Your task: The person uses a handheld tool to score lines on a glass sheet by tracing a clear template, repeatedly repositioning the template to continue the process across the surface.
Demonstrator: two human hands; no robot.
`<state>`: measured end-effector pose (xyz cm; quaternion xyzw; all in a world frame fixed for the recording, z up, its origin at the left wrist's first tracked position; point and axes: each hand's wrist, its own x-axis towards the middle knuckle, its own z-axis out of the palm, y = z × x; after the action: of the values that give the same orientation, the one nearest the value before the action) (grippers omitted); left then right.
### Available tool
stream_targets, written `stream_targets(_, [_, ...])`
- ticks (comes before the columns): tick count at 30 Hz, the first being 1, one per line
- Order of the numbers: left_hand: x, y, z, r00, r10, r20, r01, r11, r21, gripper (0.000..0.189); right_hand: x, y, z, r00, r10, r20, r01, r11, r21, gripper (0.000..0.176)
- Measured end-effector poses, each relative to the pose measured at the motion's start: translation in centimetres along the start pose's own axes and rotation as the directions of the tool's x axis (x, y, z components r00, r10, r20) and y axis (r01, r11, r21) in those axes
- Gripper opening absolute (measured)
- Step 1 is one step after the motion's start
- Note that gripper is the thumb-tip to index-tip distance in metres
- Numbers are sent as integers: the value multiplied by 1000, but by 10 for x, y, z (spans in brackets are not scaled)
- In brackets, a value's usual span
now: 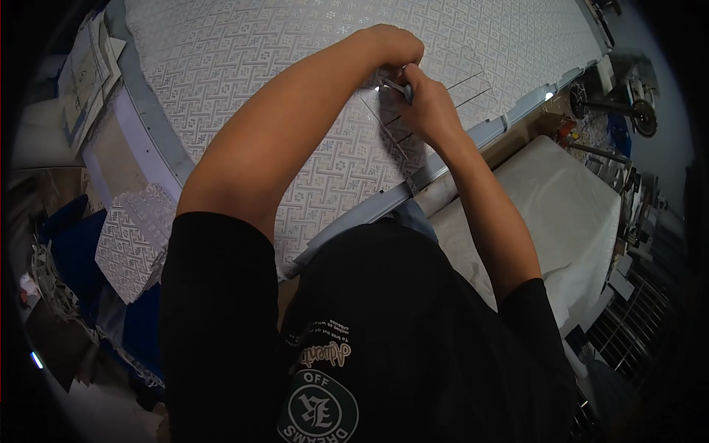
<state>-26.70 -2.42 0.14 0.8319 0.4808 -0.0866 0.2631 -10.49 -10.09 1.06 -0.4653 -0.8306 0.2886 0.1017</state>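
Observation:
A pale sheet of patterned fabric (244,81) with a woven lattice design covers the table under both hands. My right hand (427,107) is closed around a small grey metal tool (399,88), whose kind I cannot make out. Just beyond it, my left hand (399,46) is bent at the wrist close to the sheet, with its fingers hidden from me. Thin dark straight lines (467,88) run across the sheet beside and below my hands.
A grey table edge (487,133) runs along the near right side. Beyond it lies a large pale wrapped bundle (546,199). Patterned offcuts (133,240) and blue material (77,255) are at the left, below stacked paper sheets (85,81). A wheeled metal device (639,111) is at the far right.

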Motion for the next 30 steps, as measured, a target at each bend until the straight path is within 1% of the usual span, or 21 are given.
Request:
stream_targets(2, [1, -4, 4, 998, 7, -69, -11, 999, -51, 32, 1, 0, 3, 999, 30, 24, -29, 999, -25, 25])
stream_targets(6, [4, -9, 11, 994, 62, -88, -68, 995, -71, 30, -6, 19, 26, 989, -64, -134, 71, 997, 43, 25])
stream_targets(8, [5, -8, 7, 999, 3, -41, -9, 990, -142, 28, -10, 30, 36, 974, -105, -202, 122, 990, 72, 25])
stream_targets(9, [3, -6, 5, 999, 3, -42, -9, 990, -138, 28, -11, 31, 40, 948, -151, -279, 188, 976, 112, 25])
stream_targets(10, [2, -3, 3, 997, -71, 32, 77, 967, -242, 26, -12, 33, 43, 914, -191, -357, 257, 955, 146, 25])
stream_targets(11, [-1, -1, 1, 984, -138, 109, 167, 927, -336, 25, -14, 35, 44, 912, -194, -362, 261, 954, 145, 25])
stream_targets(12, [-6, 0, 2, 984, -141, 106, 168, 929, -331, 25, -18, 35, 43, 931, -137, -338, 215, 955, 205, 23])
stream_targets(13, [-15, -5, 8, 998, -54, -7, 49, 947, -317, 24, -22, 35, 42, 946, -84, -312, 171, 950, 263, 21])
stream_targets(14, [-25, -9, 14, 992, 35, -118, -68, 955, -288, 25, -27, 36, 39, 943, -91, -319, 181, 947, 264, 21])
stream_targets(15, [-29, -12, 26, 992, 30, -121, -63, 958, -279, 25, -36, 39, 34, 944, -40, -327, 144, 943, 300, 21])
stream_targets(16, [-32, -15, 43, 961, -46, -271, -43, 948, -315, 27, -44, 42, 30, 942, 13, -336, 107, 935, 337, 20])
stream_targets(17, [-36, -18, 54, 903, -122, -412, -35, 935, -353, 30, -53, 46, 26, 926, -7, -378, 174, 896, 409, 17])
stream_targets(19, [-67, -1, 69, 815, -264, -516, 85, 935, -345, 43, -70, 71, 24, 912, -1, -411, 187, 891, 414, 17])
stream_targets(20, [-84, 12, 80, 778, -267, -568, 49, 928, -370, 49, -75, 87, 21, 898, 4, -439, 199, 888, 414, 17])
stream_targets(21, [-97, 25, 92, 737, -270, -619, 7, 920, -393, 56, -81, 101, 13, 896, -45, -442, 190, 938, 290, 18])
stream_targets(23, [-109, 44, 122, 688, -237, -686, 41, 956, -290, 64, -85, 117, 1, 893, -63, -445, 187, 952, 241, 22])
stream_targets(24, [-115, 55, 128, 693, -266, -670, 102, 956, -275, 60, -87, 123, -4, 896, -75, -437, 180, 963, 203, 26])
stream_targets(25, [-118, 61, 134, 692, -266, -671, 103, 956, -274, 60, -87, 124, -6, 896, -76, -438, 181, 962, 203, 26])
stream_targets(27, [-120, 64, 139, 609, -364, -705, 178, 928, -327, 53, -81, 126, -11, 939, -106, -326, 179, 963, 202, 35])
stream_targets(28, [-119, 63, 139, 600, -373, -707, 188, 926, -329, 53, -75, 128, -12, 957, -121, -264, 172, 968, 183, 43])
stream_targets(30, [-115, 57, 138, 529, -497, -687, 288, 868, -405, 47, -55, 128, -12, 946, -201, -254, 240, 961, 135, 44])
